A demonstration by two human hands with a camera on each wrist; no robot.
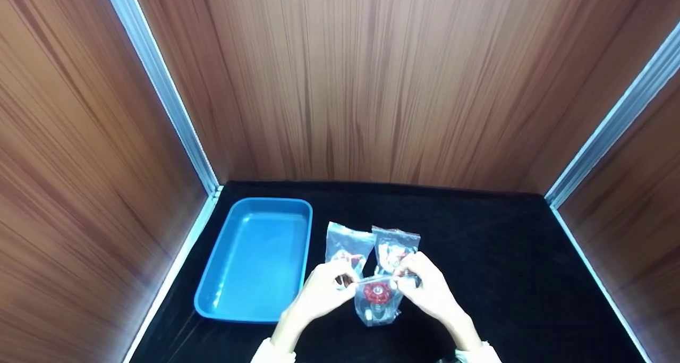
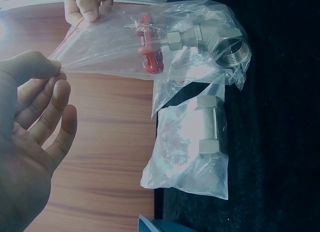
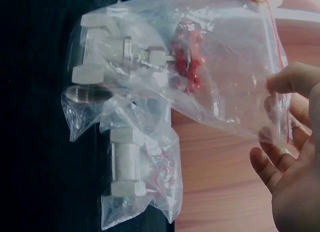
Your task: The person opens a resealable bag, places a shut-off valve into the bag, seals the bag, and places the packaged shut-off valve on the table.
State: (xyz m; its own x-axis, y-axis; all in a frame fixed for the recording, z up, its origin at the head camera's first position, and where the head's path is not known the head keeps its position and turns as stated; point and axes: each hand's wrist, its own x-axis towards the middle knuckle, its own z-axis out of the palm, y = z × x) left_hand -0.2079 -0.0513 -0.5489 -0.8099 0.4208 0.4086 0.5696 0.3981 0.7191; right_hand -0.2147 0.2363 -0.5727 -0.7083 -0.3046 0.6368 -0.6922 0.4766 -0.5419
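A clear zip bag (image 1: pixel 366 312) with a red line along its mouth hangs between my two hands. Inside it is a metal valve (image 2: pixel 220 39) with a red handwheel (image 1: pixel 377 293), its threaded port showing at the bottom end. My left hand (image 1: pixel 325 290) pinches one top corner of the bag between thumb and index finger, the other fingers loosely bent. At the opposite corner, my right hand (image 1: pixel 428 289) pinches the bag's edge. Just beyond the hands lie two more clear bags, a left one (image 1: pixel 348 239) and a right one (image 1: pixel 396 239), each with red and metal parts inside.
A blue tray (image 1: pixel 260 256) sits on the black cloth (image 1: pixel 494 256) to the left of the bags. Wood-patterned panels (image 1: pixel 340 86) rise at the back and both sides, with metal strips (image 1: pixel 175 97) along the corners.
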